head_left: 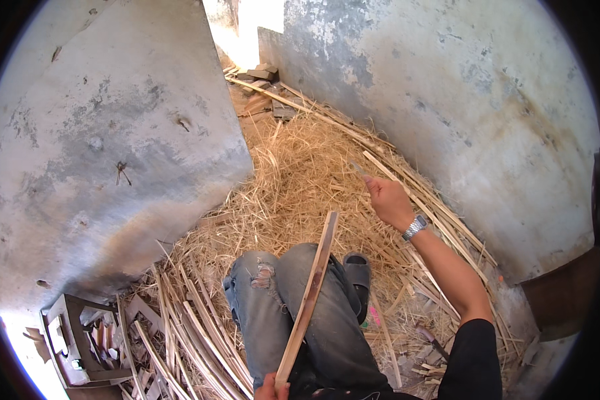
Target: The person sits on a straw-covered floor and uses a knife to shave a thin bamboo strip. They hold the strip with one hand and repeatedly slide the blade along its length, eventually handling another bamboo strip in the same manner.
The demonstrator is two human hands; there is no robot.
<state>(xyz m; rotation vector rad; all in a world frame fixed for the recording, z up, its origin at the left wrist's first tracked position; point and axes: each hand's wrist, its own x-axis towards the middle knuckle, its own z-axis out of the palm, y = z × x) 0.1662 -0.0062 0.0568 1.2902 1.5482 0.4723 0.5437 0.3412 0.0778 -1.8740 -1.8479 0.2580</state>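
Observation:
My left hand (268, 389) is at the lower edge, its fingers closed round the near end of a long, flat bamboo strip (313, 283). The strip slants up and away across my jeans, pale along its edges and brown down the middle. Out to the right, beyond my knees, my right hand (389, 202) is closed round a knife (359, 168). Its thin blade points up and to the left, apart from the strip, and the fingers hide the handle. A metal watch circles my right wrist.
Curly shavings (300, 160) cover the floor ahead. Long strips (197, 327) lie bundled at the left, and long poles (420, 190) run along the right wall. A dark frame (80, 340) stands at the lower left. Bricks (260, 73) are stacked at the far opening. A sandal (358, 277) shows beside my knee.

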